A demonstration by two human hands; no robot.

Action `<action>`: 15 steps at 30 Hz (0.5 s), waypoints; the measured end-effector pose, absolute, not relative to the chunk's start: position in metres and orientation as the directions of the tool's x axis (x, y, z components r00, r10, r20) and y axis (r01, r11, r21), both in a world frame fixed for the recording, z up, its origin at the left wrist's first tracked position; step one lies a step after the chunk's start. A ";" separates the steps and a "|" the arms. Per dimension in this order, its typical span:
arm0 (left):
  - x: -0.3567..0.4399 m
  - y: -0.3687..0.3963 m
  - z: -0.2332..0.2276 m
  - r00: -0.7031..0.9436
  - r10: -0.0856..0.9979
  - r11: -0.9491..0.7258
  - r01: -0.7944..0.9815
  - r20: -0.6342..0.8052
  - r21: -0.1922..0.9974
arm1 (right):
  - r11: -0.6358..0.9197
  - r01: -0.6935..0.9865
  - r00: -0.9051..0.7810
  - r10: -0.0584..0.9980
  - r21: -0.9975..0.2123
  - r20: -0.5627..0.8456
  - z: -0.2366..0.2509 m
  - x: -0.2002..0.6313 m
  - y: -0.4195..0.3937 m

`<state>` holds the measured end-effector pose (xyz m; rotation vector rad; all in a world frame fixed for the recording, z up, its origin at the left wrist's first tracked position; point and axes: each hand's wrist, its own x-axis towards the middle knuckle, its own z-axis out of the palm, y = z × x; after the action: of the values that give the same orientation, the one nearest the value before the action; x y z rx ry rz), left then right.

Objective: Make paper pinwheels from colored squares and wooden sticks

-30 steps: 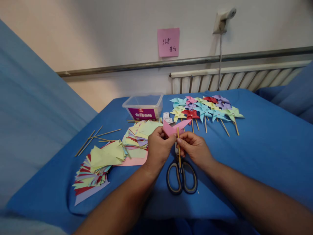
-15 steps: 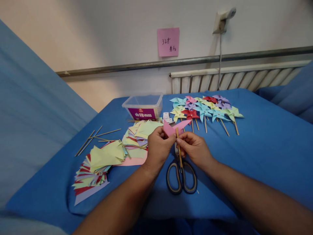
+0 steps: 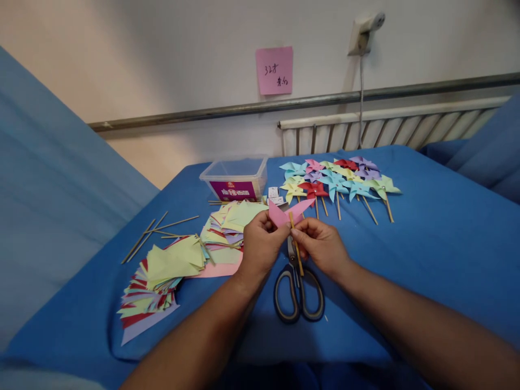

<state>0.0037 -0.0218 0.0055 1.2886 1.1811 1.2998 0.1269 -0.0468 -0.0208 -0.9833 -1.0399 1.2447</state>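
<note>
A pink paper pinwheel [image 3: 280,215] is pinched in my left hand [image 3: 262,241], its pointed blades spreading above the fingers. My right hand [image 3: 323,244] closes its fingertips on a thin wooden stick [image 3: 298,254], whose upper end lies against the pinwheel's back. Where the stick meets the paper, the fingers hide the exact joint. Beneath both hands lies a pair of scissors [image 3: 298,292] with dark handles, flat on the blue cloth and partly covered by the stick and hands.
Stacks of coloured paper [image 3: 174,262] spread at the left, with loose sticks [image 3: 142,238] beyond. A clear plastic box [image 3: 235,179] and small white boxes [image 3: 274,196] stand behind. Several finished pinwheels [image 3: 335,181] lie at the back right. A blue curtain [image 3: 52,189] hangs left.
The view has shifted slightly, so most things sit a little further left. Both hands keep the same grip on the pinwheel and stick.
</note>
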 end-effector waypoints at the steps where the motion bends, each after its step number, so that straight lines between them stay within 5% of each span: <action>1: 0.004 -0.022 0.005 -0.022 0.994 -0.108 0.006 0.108 0.994 | 0.078 -0.246 0.036 0.997 -0.966 0.071 -0.021 0.127 -0.047; 15: 0.003 -0.019 0.004 0.000 1.000 -0.028 -0.052 0.028 0.998 | 0.055 -0.215 0.060 0.997 -0.975 0.043 -0.017 0.127 -0.047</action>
<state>0.0030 -0.0194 0.0037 1.1913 1.1576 1.2531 0.1274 -0.0473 -0.0169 -1.0384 -1.0316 1.2291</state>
